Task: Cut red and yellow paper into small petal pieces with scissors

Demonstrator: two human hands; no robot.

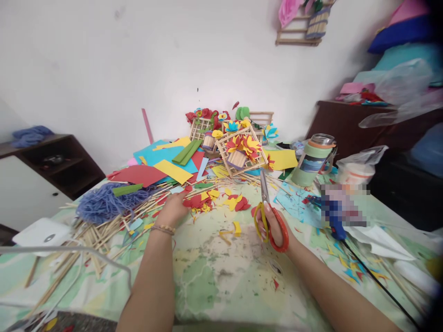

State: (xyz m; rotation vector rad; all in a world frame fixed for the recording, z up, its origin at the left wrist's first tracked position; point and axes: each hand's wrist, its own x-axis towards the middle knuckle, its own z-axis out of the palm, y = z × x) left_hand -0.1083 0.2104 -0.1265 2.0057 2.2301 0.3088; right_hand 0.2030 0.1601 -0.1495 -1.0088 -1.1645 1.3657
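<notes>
My right hand (275,226) is closed on a pair of scissors (265,186) with one yellow and one red handle loop. The blades point away from me, toward the craft pieces. My left hand (173,207), with a beaded bracelet at the wrist, reaches down at the left edge of a pile of red paper petals (194,201). Its fingers are blurred and partly hidden, so their grip is unclear. A small light blue paper piece (177,189) lies just beyond it. Yellow paper petals (232,203) and a curved yellow scrap (236,228) lie between the hands.
Stick frames with paper flowers (242,150) lean at the back beside coloured paper sheets (138,174). Blue yarn (107,203) and thin sticks spread at left, near a white device (43,236) with a cable. A green bottle (313,161) and blue glue gun (335,223) stand and lie at right.
</notes>
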